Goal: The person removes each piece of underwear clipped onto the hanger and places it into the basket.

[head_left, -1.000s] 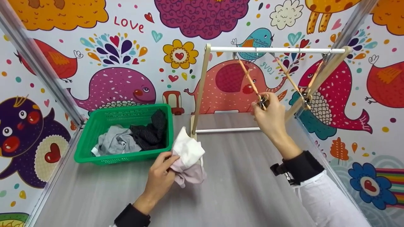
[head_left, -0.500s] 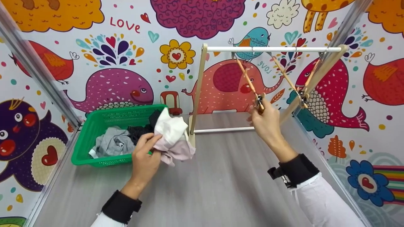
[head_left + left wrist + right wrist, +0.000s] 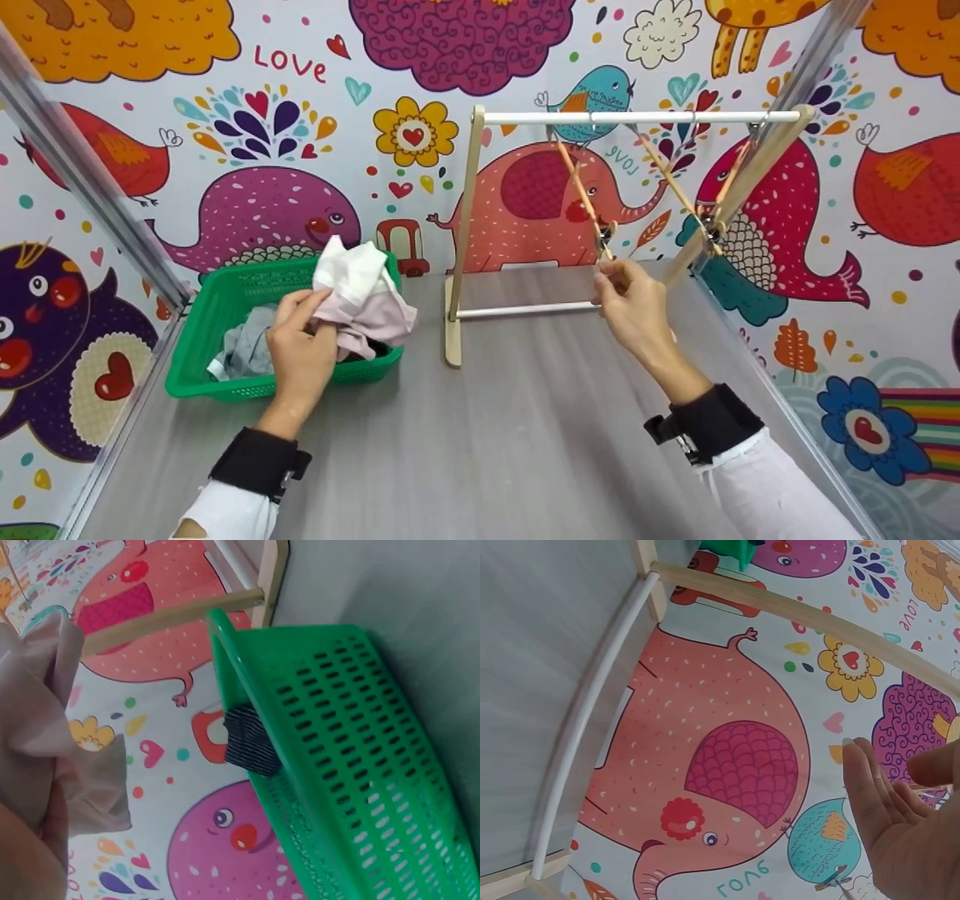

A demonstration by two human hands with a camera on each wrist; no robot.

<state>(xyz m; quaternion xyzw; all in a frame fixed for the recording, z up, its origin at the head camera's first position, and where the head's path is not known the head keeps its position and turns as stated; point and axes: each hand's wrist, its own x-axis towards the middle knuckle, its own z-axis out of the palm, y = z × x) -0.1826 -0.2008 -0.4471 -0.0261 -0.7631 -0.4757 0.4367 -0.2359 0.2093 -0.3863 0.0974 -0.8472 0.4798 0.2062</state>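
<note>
My left hand (image 3: 304, 341) pinches a crumpled white and pale pink cloth garment (image 3: 364, 289), held above the right part of the green basket (image 3: 277, 388). In the left wrist view the garment (image 3: 34, 712) hangs at the left edge, beside the basket. My right hand (image 3: 634, 304) is just below the lower end of a wooden hanger (image 3: 577, 184), which bears a metal clip (image 3: 604, 235). The right wrist view has this hand (image 3: 900, 832) with thumb and fingers apart and no object seen between them.
A wooden rack (image 3: 466, 217) with a white top bar (image 3: 540, 118) bears the hangers, including a second hanger (image 3: 667, 169) to the right. Grey cloth (image 3: 251, 345) and black striped cloth (image 3: 251, 741) lie in the basket. Patterned walls enclose the grey tabletop (image 3: 480, 450).
My left hand has carried the garment left and up, from beside the basket to over it. My right hand has come off the hanger's clip and lowered slightly.
</note>
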